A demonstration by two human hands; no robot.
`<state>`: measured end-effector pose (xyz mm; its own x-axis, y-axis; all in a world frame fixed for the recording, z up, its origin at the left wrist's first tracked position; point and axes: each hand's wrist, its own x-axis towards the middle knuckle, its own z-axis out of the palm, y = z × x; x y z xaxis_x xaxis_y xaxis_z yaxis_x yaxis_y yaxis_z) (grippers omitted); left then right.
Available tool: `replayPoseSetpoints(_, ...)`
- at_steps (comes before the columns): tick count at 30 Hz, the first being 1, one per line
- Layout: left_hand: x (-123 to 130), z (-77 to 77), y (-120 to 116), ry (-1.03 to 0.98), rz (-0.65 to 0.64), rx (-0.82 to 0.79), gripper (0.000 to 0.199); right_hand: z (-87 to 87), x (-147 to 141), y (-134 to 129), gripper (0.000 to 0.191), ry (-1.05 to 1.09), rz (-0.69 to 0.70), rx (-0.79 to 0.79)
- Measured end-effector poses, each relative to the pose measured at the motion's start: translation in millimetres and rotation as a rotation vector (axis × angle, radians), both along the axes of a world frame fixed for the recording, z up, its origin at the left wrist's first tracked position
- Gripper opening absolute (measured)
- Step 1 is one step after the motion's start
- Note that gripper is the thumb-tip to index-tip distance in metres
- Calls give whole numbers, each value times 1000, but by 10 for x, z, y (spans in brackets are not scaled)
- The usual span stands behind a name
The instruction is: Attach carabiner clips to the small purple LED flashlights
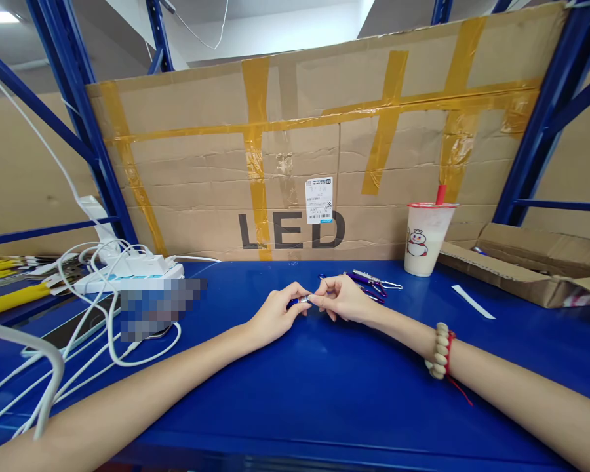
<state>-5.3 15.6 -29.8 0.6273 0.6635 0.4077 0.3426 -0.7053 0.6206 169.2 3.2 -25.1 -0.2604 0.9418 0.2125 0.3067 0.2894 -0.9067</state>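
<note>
My left hand (281,312) is closed, thumb and fingers pinching a small blue cylinder with a silver end (303,299). My right hand (343,297) meets it from the other side, thumb and forefinger pinched at the silver end. Whatever lies between those right fingertips is too small to make out. Both hands are just above the blue tabletop (324,393). Beyond my right hand lie several slim blue, purple and silver pieces with a metal clip (373,280), partly hidden by that hand.
Right of the hands stand a lidded drink cup (425,239) with a red straw, a white strip (472,301) and an open cardboard box (545,275). At left are a power strip (142,265), tangled white cables (111,321) and a phone-like slab (81,324). A large cardboard sheet (201,177) closes the back.
</note>
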Motion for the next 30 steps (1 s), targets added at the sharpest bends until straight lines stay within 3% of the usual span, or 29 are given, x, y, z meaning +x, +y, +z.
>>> replayPoseSetpoints(5, 11, -5, -4, -33, 35, 9, 8, 26, -28, -46, 42, 10, -33, -94)
replayPoseSetpoints(13, 7, -38, 23, -22, 96, 14, 9, -18, -8, -16, 37, 17, -12, -83)
replayPoseSetpoints(18, 9, -33, 26, -23, 170, 9, 8, -66, -23, 41, 39, 18, -31, -1)
replayPoseSetpoints(25, 16, -7, 20, -19, 211, 1, 16, -65, 34, 121, 46, 55, -197, 157)
replayPoseSetpoints(30, 12, -13, 30, -33, 225, -2, 18, -99, 39, 135, 41, -13, -117, 196)
